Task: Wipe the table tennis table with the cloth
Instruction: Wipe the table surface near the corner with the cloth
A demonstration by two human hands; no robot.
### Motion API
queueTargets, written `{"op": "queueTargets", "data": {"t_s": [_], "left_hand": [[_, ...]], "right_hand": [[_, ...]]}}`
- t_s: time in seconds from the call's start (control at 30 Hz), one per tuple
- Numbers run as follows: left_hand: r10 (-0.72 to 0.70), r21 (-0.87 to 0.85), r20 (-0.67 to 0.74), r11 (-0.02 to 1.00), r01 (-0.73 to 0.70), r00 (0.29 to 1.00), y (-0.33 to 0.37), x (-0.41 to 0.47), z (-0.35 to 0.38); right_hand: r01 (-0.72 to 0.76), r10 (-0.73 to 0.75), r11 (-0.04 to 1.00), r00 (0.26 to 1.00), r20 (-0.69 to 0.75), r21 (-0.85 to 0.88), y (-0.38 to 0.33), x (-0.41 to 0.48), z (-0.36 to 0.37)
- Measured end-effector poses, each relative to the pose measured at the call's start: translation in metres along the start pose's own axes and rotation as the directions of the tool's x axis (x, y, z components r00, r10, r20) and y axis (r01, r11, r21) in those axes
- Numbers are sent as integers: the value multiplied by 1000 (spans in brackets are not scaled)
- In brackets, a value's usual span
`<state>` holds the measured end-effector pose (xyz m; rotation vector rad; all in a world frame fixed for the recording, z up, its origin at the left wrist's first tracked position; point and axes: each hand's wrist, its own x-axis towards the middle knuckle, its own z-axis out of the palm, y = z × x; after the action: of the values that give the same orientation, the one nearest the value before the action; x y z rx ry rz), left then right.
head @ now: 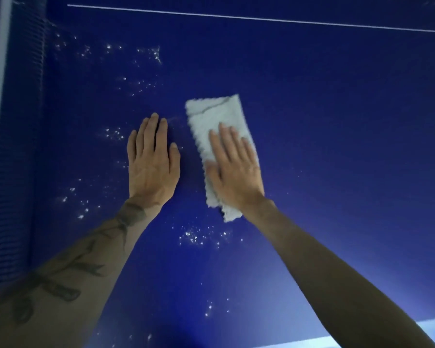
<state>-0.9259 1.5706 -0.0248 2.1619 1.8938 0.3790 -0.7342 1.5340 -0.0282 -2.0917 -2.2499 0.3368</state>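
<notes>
My right hand presses flat on a folded pale cloth on the blue table. Just left of it, my left hand rests flat amid white specks.

Lighting: dim, heavy blue cast. Brightest area: pale glare across the table near its lower right edge, fading to dark at upper left. White specks glint. Shadow: small, dark, beneath the fingers of the left hand. Focus: soft throughout; net at left smeared, moiré-striped. Blur heaviest at the bottom corners.

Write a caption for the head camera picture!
Flat right hand presses white cloth onto speckled blue table; left hand rests beside it.
</notes>
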Motion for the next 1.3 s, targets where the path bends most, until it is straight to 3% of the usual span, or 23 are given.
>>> {"op": "queueTargets", "data": {"t_s": [0.07, 0.1, 0.17, 0.27, 0.33, 0.43, 0.5, 0.57, 0.6, 0.7, 0.77, 0.83, 0.93, 1.03, 1.13, 1.3], "left_hand": [[-14, 3, 1, 1000, 14, 1000, 0, -27, -7], [-21, 8, 7, 1000, 21, 1000, 0, -44, -9], [-25, 27, 14, 999, 25, 1000, 0, -78, -11], [-21, 66, 18, 998, 20, 1000, -5, -117, -4], [-11, 94, 24, 996, 9, 1000, -7, -129, 2], [0, 127, 19, 992, -2, 1000, -10, -134, 10], [2, 115, 16, 993, -3, 1000, -12, -134, 13], [-1, 112, 10, 994, -1, 1000, -14, -134, 13], [0, 111, 6, 994, -1, 1000, -14, -134, 13], [-14, 97, 3, 995, 13, 1000, -15, -134, 13], [-20, 97, 0, 995, 20, 1000, -16, -134, 14], [-20, 97, -3, 995, 20, 1000, -15, -134, 14], [-15, 99, -16, 995, 16, 1000, -15, -134, 15], [-5, 93, -21, 996, 7, 1000, -13, -133, 13], [-13, 95, -15, 995, 15, 1000, -12, -133, 10], [-15, 91, -22, 996, 17, 1000, -13, -133, 11]], "right_hand": [[141, -141, 990, 990, -6, -8, 8, -33, 2], [130, -130, 991, 991, -19, -6, 20, -46, 0], [-47, 47, 999, 998, -40, 3, 50, -62, -9], [-376, 378, 925, 925, -43, 48, 78, -55, -20], [-430, 434, 901, 899, -63, 61, 71, -36, -21], [-296, 298, 954, 953, -53, 43, 40, -23, -8], [-86, 87, 996, 996, -33, 17, 21, -42, 2], [103, -103, 995, 995, -16, -5, 23, -73, 7], [121, -122, 993, 992, -26, -9, 35, -84, 6], [-135, 136, 991, 989, -67, 10, 81, -97, -7], [-350, 351, 936, 933, -76, 33, 103, -85, -16], [-444, 447, 895, 890, -88, 48, 104, -64, -20], [-361, 363, 932, 928, -81, 44, 70, -41, -14], [-100, 101, 995, 994, -44, 14, 20, -59, 1], [90, -90, 996, 995, -38, 2, 22, -93, 8], [-207, 207, 978, 976, -61, -4, 64, -86, -3]]}}
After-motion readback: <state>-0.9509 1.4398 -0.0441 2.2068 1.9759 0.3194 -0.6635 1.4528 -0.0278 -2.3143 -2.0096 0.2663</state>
